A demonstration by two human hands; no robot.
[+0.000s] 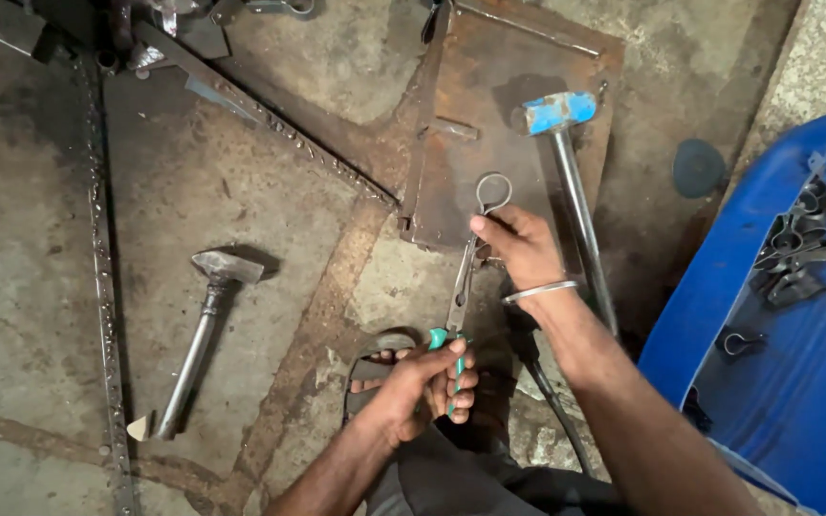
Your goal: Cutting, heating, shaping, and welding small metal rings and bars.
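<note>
Steel wire loop (492,191), stiff, light and springy, sits over the rusty plate (489,143), gripped by green-handled pliers (459,296). Left hand (423,377) clenches the handles; right hand (523,244) pinches the stem below the loop.

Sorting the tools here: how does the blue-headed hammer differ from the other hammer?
The blue-headed hammer has a painted blue head and lies on the rusty plate beside the right hand; the grey hammer is bare metal, on the floor, untouched. Both have metal handles.
</note>
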